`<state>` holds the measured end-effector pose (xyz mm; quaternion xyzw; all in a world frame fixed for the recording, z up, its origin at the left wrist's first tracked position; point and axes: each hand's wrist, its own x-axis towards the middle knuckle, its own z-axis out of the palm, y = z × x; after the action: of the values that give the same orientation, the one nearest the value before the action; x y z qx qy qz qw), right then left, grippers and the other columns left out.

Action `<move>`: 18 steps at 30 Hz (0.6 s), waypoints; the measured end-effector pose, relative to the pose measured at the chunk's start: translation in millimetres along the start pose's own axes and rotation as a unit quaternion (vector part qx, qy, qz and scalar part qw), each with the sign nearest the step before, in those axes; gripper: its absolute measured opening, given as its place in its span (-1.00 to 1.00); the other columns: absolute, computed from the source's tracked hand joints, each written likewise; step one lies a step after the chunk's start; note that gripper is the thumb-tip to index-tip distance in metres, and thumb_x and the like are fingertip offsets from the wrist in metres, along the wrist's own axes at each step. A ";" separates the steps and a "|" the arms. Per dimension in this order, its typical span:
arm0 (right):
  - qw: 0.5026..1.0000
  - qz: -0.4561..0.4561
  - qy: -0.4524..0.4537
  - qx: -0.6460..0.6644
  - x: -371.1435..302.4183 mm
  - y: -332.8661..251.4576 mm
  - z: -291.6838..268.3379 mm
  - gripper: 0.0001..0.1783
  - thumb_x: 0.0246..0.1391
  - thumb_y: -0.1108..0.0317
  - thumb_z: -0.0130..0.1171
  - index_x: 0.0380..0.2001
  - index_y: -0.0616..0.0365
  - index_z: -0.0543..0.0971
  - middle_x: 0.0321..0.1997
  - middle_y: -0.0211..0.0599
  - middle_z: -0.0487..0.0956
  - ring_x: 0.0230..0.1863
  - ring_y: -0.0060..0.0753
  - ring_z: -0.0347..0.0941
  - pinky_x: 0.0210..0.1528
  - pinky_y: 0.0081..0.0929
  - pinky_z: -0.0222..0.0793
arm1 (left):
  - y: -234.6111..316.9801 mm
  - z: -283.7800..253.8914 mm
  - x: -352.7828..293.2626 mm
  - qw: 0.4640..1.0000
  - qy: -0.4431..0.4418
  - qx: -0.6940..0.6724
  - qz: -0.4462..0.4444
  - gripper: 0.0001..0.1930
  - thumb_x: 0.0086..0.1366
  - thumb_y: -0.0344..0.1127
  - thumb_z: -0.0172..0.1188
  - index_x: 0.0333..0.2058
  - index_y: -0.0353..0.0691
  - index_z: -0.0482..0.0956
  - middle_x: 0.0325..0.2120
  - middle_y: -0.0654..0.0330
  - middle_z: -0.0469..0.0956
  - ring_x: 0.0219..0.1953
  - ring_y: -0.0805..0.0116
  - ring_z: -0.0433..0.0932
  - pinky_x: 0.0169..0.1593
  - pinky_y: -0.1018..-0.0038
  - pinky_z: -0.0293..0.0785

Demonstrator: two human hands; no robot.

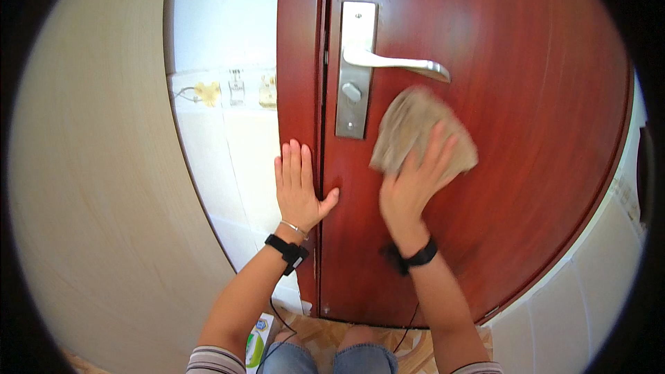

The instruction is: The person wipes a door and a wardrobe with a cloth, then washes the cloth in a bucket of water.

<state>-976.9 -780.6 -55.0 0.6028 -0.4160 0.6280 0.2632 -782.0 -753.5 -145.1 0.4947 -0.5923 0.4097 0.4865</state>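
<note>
Striped sleeves sit closest, at the lower edge, with two bare forearms reaching upward from them. Left hand is released and flat, fingers together and pointing up along the red-brown door frame, its thumb spread out to the right across the narrow gap toward the door. A thin bracelet and a black strap circle the wrist just below it.

Right hand, a little blurred, holds a tan cloth against the door; its fingers stretch over the fabric, and how tightly they grip cannot be told. The cloth shows mostly above and to either side of those fingers, wrinkled along its left part. Another black band wraps the right wrist.

Above the cloth, near its top edge, a silver lever handle points right from a tall metal plate, which stands above and between the hands and carries a small turn knob. Left of the left hand are a white tiled wall and, farther out, a pale beige panel. Below the hands are denim shorts, a white-and-green package and a patterned floor.
</note>
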 end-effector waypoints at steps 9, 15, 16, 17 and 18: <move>0.935 -0.298 -0.177 -0.070 -172.0 114.1 -28.0 -0.37 -0.10 0.31 0.14 0.12 -0.52 0.43 0.36 -0.55 0.21 0.38 -0.23 0.03 0.21 0.27 -0.08 | 1.0 7.1 12.7 0.999 -0.026 -0.024 -0.007 -0.18 0.20 0.03 0.02 0.28 -0.42 0.04 0.30 -0.21 0.00 0.36 -0.13 -0.06 0.35 0.01 -0.19; 0.975 -0.193 -0.100 -0.046 -83.0 171.3 -69.7 -0.51 0.01 0.27 0.07 0.09 -0.19 0.44 0.40 -0.12 0.11 0.40 0.22 -0.10 0.30 0.26 -0.16 | 0.6 -4.1 6.5 0.999 -0.020 -0.024 -0.025 -0.13 0.08 -0.04 0.12 0.28 -0.41 0.03 0.31 -0.19 -0.01 0.36 -0.14 -0.08 0.36 -0.02 -0.20; 0.989 -0.143 -0.038 -0.029 -23.7 172.5 -62.1 -0.48 0.05 0.30 0.03 0.14 -0.10 0.38 0.42 -0.07 0.07 0.42 0.21 -0.14 0.32 0.25 -0.25 | 1.8 -2.5 8.7 0.999 -0.018 -0.018 -0.022 -0.12 0.06 -0.05 0.15 0.27 -0.40 0.06 0.30 -0.19 0.01 0.36 -0.13 -0.05 0.35 -0.02 -0.18; 0.991 -0.127 0.010 -0.038 21.4 177.9 -69.2 -0.47 0.03 0.31 0.03 0.14 -0.04 0.38 0.41 -0.06 0.07 0.41 0.21 -0.13 0.33 0.23 -0.25 | -0.3 -2.4 8.8 1.000 -0.008 -0.007 -0.017 -0.12 0.06 -0.05 0.14 0.27 -0.41 0.05 0.30 -0.20 0.00 0.36 -0.14 -0.06 0.36 -0.02 -0.19; 0.990 -0.120 0.056 -0.045 58.1 180.2 -78.0 -0.46 0.01 0.33 0.03 0.14 0.02 0.38 0.41 -0.05 0.08 0.41 0.20 -0.12 0.33 0.21 -0.25 | 2.9 0.1 11.5 1.000 0.001 -0.002 -0.006 -0.12 0.06 -0.05 0.13 0.27 -0.42 0.04 0.30 -0.20 -0.01 0.36 -0.14 -0.07 0.36 -0.02 -0.21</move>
<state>-1176.7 -817.9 -29.6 0.5992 -0.3533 0.6054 0.3867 -785.3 -755.3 -133.9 0.4968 -0.5894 0.4065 0.4905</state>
